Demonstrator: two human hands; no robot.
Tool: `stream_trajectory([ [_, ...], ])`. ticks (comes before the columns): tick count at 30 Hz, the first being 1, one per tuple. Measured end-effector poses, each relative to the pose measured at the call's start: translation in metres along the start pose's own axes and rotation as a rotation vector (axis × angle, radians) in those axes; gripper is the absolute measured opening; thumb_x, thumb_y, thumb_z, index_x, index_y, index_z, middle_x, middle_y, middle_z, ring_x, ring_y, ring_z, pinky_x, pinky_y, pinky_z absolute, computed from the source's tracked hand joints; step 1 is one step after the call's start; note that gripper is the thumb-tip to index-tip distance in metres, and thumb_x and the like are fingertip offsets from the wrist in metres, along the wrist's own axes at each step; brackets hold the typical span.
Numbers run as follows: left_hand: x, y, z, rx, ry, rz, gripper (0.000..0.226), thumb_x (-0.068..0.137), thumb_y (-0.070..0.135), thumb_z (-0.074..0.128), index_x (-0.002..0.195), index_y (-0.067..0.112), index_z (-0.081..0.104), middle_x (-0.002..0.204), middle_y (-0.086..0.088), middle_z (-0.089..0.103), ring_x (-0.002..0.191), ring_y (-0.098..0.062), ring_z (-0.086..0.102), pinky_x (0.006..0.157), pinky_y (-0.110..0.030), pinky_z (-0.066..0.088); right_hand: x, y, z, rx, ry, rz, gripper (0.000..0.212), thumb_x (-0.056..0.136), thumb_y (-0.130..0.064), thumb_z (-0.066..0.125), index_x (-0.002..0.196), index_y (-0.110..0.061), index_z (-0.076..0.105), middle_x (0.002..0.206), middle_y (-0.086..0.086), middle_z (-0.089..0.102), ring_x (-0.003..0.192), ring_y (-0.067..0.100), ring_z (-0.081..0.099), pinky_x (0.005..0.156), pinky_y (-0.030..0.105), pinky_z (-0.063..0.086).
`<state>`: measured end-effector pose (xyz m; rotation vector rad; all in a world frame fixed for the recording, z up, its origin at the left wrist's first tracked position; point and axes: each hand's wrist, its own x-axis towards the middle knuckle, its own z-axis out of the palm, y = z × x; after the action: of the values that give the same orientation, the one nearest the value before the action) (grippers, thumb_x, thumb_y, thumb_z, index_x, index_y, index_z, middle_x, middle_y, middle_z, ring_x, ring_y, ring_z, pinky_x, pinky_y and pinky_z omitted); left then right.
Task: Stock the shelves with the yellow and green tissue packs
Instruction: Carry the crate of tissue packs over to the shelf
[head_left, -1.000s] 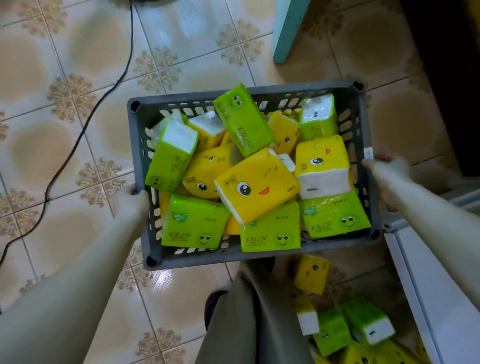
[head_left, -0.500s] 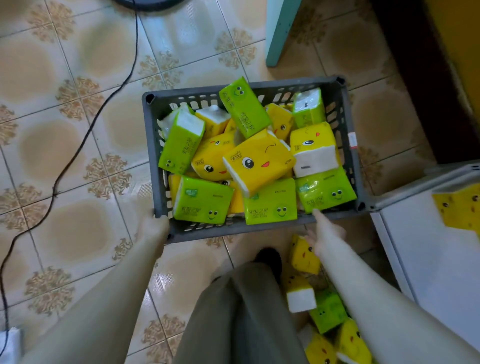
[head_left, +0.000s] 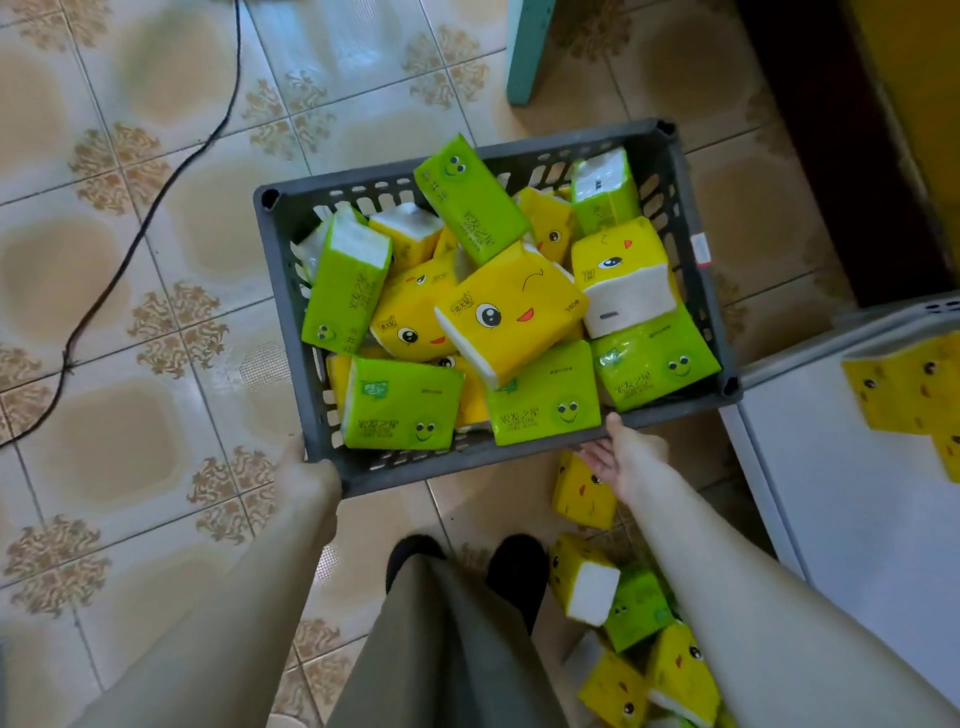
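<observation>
Both hands are kept on the grey crate (head_left: 291, 270): the left hand (head_left: 306, 470) is clamped on its 7 o'clock corner, while the right hand (head_left: 621, 457), fingers apparently spread, supports the near rim. Tissue packs (head_left: 511, 312) are heaped inside, so the crate should be carried level toward the white shelf (head_left: 841, 499) at 4 o'clock.
</observation>
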<state>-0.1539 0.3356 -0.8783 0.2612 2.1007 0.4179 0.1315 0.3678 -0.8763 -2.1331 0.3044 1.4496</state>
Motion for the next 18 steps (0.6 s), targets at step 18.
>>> stream_trajectory([
  [18,-0.052,-0.019,0.049,-0.001,-0.010,-0.038,0.056,0.088,-0.011,0.032,0.137,0.015,0.042,0.125,-0.024,0.055,0.116,-0.051,0.049,0.098,-0.059,0.038,0.019,-0.015,-0.060,-0.057,0.056,-0.075,0.034,0.096,-0.015,0.051,0.124,0.005,0.048,0.115,0.021,0.062,0.066,0.018,0.061,0.055,0.029,0.048],
])
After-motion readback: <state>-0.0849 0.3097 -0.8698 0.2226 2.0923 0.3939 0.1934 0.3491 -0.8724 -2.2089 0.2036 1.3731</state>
